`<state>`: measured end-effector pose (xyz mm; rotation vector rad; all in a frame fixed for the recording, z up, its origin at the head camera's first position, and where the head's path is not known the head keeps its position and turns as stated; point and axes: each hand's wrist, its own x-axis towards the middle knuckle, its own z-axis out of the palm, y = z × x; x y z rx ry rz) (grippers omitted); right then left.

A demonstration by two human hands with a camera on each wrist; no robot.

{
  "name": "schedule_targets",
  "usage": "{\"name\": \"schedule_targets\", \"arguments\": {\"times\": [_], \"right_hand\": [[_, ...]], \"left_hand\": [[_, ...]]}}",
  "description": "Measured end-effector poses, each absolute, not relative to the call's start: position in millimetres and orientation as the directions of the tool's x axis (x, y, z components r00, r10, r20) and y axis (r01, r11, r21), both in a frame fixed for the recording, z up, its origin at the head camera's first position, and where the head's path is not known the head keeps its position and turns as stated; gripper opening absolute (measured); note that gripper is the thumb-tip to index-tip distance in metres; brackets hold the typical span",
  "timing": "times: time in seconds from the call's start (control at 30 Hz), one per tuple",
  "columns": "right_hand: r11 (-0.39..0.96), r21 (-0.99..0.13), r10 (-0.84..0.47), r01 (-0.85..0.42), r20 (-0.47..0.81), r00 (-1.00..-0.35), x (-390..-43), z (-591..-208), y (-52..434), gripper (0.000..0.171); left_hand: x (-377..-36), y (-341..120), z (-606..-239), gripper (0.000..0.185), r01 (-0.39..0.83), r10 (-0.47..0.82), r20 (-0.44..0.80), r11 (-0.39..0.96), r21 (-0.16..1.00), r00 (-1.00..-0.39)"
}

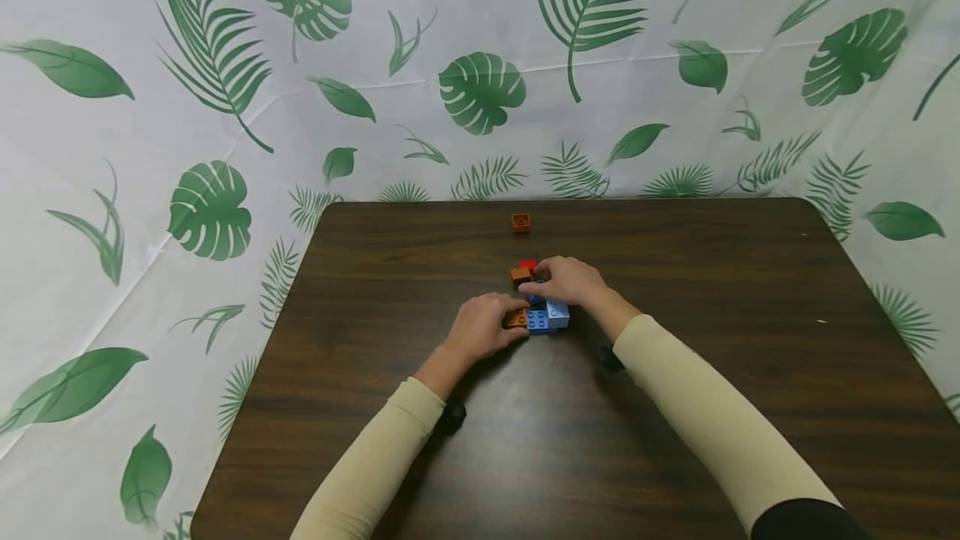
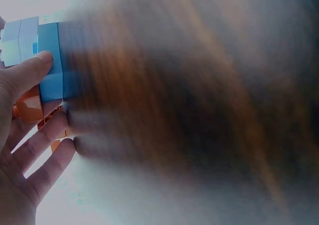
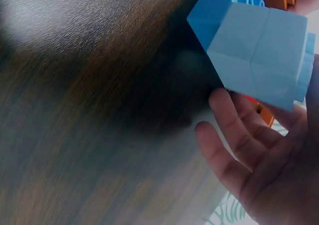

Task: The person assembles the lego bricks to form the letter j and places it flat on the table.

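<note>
Hands (image 1: pixel 480 327) x2, orng bricks (image 1: pixel 521 227) x3

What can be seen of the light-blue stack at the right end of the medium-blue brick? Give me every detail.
The light-blue stack is boxy and smooth, apparently hard plastic, with round studs on top. A seam across its sides suggests two bricks pressed together. It stands upright, its base on the right end of the medium-blue brick. The right hand is close on its far side; whether it touches the stack, I cannot tell.
</note>
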<state>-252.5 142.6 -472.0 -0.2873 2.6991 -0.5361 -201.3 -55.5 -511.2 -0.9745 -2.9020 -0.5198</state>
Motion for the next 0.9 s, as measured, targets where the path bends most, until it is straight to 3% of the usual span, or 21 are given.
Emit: {"name": "schedule_targets", "arguments": {"times": [0.17,0.37,0.9], "right_hand": [[0.938,-0.332,-0.214,-0.096,-0.34,-0.916,-256,-471,133,0.074],[0.946,-0.308,-0.208,-0.104,-0.325,-0.923,-254,-471,129,0.062],[0.853,-0.512,-0.219,-0.102,-0.173,-0.96,-257,-470,147,0.041]], "left_hand": [[-202,-55,-509,0.046,0.594,0.577,0.15,0.748,0.298,-0.803],[-201,-55,-509,0.046,0.591,0.576,0.146,0.75,0.296,-0.804],[-203,-56,-512,0.044,0.594,0.58,0.147,0.743,0.307,-0.801]]}}
